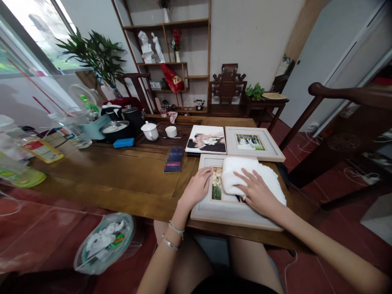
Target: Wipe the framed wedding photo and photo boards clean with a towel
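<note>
A framed photo (217,210) with a wide pale mount and a light wood edge lies flat at the table's front edge. A folded white cloth (241,171) covers its right part and hides much of the picture. My right hand (255,192) rests on this cloth with fingers spread, pressing it flat; a ring shows on one finger. On the left of the frame lies my left hand (199,185), its fingertips at the inner picture's edge and its fingers stretched out. Just behind are a second framed photo (272,153) and a white-edged photo panel (206,130).
A phone (173,160) lies left of the frames. Farther back stand a lidded white cup (150,131), a small white bowl (171,131), a blue block (123,143) and a dark kettle (133,116). Bottles (43,151) crowd the left. Below is a waste bin (130,228); a wooden chair (333,143) stands right.
</note>
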### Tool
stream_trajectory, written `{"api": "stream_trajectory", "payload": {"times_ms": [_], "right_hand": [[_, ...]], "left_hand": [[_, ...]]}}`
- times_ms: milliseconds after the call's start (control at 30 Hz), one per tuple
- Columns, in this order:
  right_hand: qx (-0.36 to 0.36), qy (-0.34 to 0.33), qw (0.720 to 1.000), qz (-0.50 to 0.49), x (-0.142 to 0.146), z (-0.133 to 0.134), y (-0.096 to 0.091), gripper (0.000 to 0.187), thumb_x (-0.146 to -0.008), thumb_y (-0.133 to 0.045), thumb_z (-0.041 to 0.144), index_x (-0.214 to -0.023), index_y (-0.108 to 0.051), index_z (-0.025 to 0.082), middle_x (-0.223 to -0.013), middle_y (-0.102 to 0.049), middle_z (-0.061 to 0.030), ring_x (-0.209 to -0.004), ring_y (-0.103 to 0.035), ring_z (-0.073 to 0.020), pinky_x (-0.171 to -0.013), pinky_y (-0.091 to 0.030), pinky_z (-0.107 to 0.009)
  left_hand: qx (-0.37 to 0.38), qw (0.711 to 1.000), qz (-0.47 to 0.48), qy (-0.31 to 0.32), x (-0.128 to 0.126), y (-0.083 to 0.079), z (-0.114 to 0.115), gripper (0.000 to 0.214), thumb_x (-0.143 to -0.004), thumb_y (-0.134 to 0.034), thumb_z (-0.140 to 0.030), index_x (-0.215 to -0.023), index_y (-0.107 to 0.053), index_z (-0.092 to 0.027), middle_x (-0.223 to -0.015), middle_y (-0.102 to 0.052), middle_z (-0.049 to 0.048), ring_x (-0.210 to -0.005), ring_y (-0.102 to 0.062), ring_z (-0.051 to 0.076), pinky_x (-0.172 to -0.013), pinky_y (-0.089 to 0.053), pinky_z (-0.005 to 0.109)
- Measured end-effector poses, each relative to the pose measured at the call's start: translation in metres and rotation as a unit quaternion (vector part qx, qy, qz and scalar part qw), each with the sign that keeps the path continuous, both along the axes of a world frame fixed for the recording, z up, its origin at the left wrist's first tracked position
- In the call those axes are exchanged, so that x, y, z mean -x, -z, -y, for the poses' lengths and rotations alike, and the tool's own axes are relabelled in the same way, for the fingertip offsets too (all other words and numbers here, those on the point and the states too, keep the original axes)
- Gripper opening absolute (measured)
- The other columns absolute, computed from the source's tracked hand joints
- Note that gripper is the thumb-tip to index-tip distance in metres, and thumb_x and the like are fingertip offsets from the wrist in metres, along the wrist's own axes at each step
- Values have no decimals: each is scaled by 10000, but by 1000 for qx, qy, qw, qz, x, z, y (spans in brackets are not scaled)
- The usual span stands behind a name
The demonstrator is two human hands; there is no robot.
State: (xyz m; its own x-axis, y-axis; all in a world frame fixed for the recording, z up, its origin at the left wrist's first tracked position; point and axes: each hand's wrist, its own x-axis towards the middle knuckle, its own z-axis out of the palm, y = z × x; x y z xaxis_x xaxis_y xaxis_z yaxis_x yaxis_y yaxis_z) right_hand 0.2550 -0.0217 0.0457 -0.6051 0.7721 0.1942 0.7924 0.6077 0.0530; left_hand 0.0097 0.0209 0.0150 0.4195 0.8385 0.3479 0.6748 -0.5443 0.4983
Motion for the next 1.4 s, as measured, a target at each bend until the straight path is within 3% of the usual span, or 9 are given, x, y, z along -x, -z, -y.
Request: {"api": "stream_trajectory", "payload": {"times_ms": [133, 233, 533, 667, 833, 1067, 1167, 1267, 1400], "right_hand": [[66, -88, 994, -15, 14, 38, -6, 384, -695, -635, 107, -1060, -660, 227, -1496, -355, -71, -1381, -244, -362, -1085, -230, -611], [84, -119, 989, -18, 17, 44, -9, 365, -694, -638, 111, -1038, -663, 230, -1498, -351, -70, -1376, -267, -349, -1079, -251, -604], [-50, -4, 999, 6, -15, -43, -7, 410, -758, -534, 36, -1123, -630, 193, -1427, -453, -109, -1329, -366, -316, -1062, -312, -533], [-72, 39, 997, 6, -23, -60, -6, 420, -766, -521, 31, -1146, -625, 178, -1425, -453, -121, -1330, -361, -334, -1052, -318, -537], [-46, 17, 998, 44, -17, -42, -4, 382, -758, -559, 44, -1102, -646, 185, -1431, -446, -116, -1336, -339, -369, -1052, -287, -590], [60, -72, 996, 11, 7, 37, -17, 425, -721, -633, 94, -1111, -634, 265, -1424, -464, -65, -1318, -379, -340, -1028, -349, -567], [80, -116, 990, -12, 14, 58, -17, 414, -715, -667, 134, -1102, -636, 279, -1441, -442, -51, -1332, -359, -331, -1042, -342, -557], [72, -106, 992, -10, 12, 48, -13, 443, -705, -664, 104, -1114, -631, 269, -1441, -443, -60, -1321, -377, -325, -1037, -357, -543], [8, -30, 999, 16, -4, -1, -11, 445, -735, -590, 32, -1134, -627, 227, -1418, -469, -92, -1312, -392, -328, -1040, -347, -545]], "left_hand": [[3, 1000, 3, 6, 1, 3, -3, 385, -905, -384, -122, -1250, -550, -160, -1357, -523, 123, -1306, -436, 222, -1089, -393, 442], [4, 1000, 10, 22, 3, 3, -4, 398, -891, -399, -108, -1254, -549, -172, -1353, -526, 120, -1298, -442, 229, -1086, -398, 451], [-29, 998, 40, 29, 4, 3, -4, 342, -903, -416, -128, -1192, -594, -171, -1291, -577, 112, -1257, -490, 222, -1093, -400, 449], [-24, 998, 44, 26, 3, 0, -4, 340, -890, -436, -123, -1185, -600, -164, -1276, -594, 114, -1231, -518, 225, -1079, -417, 454], [-7, 999, 49, 18, 2, -2, -5, 345, -878, -441, -110, -1175, -612, -138, -1259, -608, 124, -1218, -533, 222, -1083, -415, 434], [-19, 999, 44, 21, 1, -1, -4, 357, -875, -437, -97, -1178, -614, -164, -1267, -605, 107, -1226, -525, 220, -1082, -416, 442], [-20, 999, 42, 21, 1, -2, -4, 358, -874, -444, -98, -1182, -611, -169, -1274, -600, 105, -1231, -521, 221, -1083, -416, 441], [-19, 999, 35, 24, 2, -1, -4, 355, -880, -437, -99, -1184, -608, -162, -1276, -598, 110, -1234, -519, 221, -1088, -411, 438], [-22, 999, 36, 22, 2, 0, -4, 343, -888, -431, -109, -1181, -608, -142, -1273, -597, 118, -1239, -512, 219, -1093, -404, 430]]}}
